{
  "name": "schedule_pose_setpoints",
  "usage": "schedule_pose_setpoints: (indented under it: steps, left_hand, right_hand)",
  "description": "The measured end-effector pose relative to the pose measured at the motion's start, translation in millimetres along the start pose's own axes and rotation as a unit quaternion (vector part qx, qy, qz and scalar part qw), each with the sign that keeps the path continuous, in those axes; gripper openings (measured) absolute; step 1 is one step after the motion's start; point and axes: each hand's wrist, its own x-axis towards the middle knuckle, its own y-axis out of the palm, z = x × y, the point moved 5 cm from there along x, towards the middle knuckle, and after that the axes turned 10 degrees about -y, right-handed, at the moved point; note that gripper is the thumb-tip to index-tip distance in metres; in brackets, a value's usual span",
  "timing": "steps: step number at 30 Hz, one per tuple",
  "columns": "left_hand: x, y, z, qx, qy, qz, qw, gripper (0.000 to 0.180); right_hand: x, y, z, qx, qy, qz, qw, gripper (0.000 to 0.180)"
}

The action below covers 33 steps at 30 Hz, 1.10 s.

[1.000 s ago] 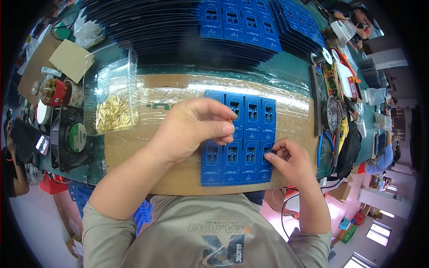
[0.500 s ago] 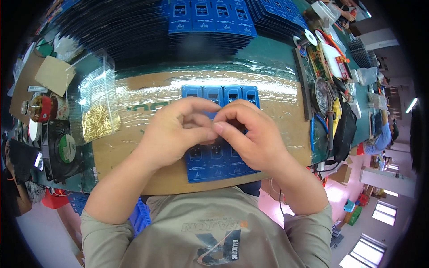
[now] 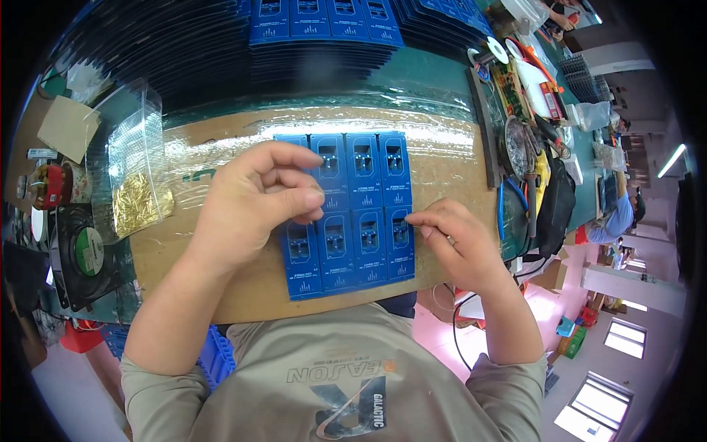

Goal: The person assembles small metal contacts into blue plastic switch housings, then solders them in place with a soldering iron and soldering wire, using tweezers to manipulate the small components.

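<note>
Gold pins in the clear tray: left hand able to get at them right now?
Probably yes: the left hand is to the right of the clear tray, with only flat cardboard visible between them. The gold pins lie heaped at the tray's near end; I can't tell if anything covers them.

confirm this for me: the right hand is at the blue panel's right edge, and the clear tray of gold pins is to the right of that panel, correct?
Not quite: the clear tray of gold pins is left of the blue panel, as the head view shows. The right hand is at its right edge.
</note>
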Motion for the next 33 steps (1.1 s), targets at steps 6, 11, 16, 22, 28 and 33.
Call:
schedule_pose_setpoints:
  steps: [6,11,16,22,28,33]
  left_hand:
    - [-0.9,-0.8,-2.6,0.027,0.003,-0.013,1.0,0.034]
    - [0.4,-1.5,-2.5,0.016,0.004,-0.006,1.0,0.035]
    - [-0.2,-0.7,-3.4,0.019,-0.001,-0.008,1.0,0.035]
    - [-1.0,0.7,-5.2,0.013,-0.011,-0.01,1.0,0.036]
    - [-0.8,4.5,-4.1,0.001,-0.029,0.002,1.0,0.04]
    - [-2.8,7.1,-4.0,-0.007,-0.034,0.015,0.999,0.043]
  right_hand:
    - [3.5,6.0,0.9,0.002,0.071,0.004,0.997,0.023]
    - [7.1,5.2,2.7,0.004,0.091,0.015,0.996,0.025]
    - [10.6,6.2,2.6,0.001,0.106,0.036,0.994,0.026]
    - [18.3,9.0,-1.0,0.043,0.135,0.047,0.989,0.019]
    - [11.0,7.2,-14.8,0.069,0.213,0.049,0.974,0.018]
    - [15.2,4.7,-15.7,0.053,0.235,0.058,0.969,0.022]
